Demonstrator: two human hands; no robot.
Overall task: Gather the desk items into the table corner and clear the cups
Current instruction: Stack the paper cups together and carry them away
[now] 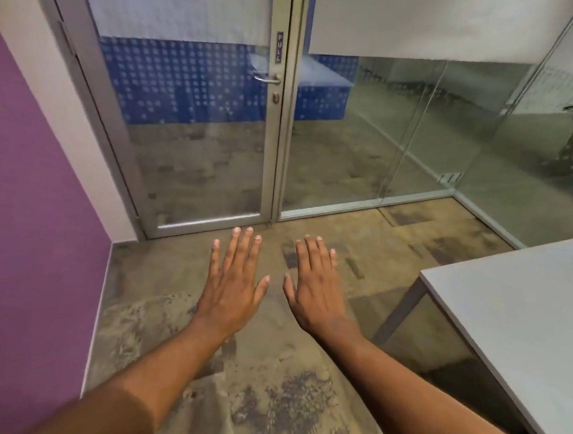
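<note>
Both hands are held out flat, backs up, over the carpet — the left hand (233,281) with fingers straight and slightly spread, its grip holding nothing, and the right hand (317,286) just beside it, likewise stretched and bare of anything. To the right stands the counter (522,321), a pale grey, smooth-topped slab on a grey metal leg (398,312), only its near corner in view. Ahead, a glass door (196,136) with a metal lever handle (267,78) and a "PULL" label (279,47) stands closed — a purple wall (24,215) runs along the left.
</note>
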